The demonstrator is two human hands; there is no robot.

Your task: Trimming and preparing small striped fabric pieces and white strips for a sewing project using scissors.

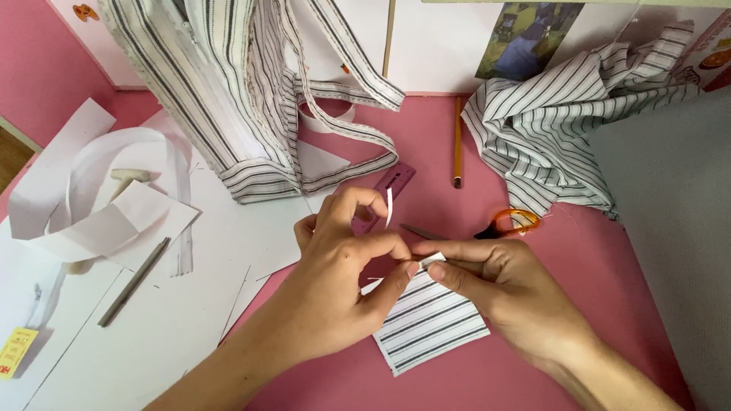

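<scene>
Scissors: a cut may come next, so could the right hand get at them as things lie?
Probably yes: the scissors lie uncovered just beyond the right hand, though it now pinches the striped patch.

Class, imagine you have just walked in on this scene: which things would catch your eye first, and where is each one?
At the centre, the left hand and right hand pinch the top edge of a small striped fabric piece lying on the pink table. Behind them, a large striped garment hangs down at upper left, and orange-handled scissors lie just beyond the right hand.
</scene>
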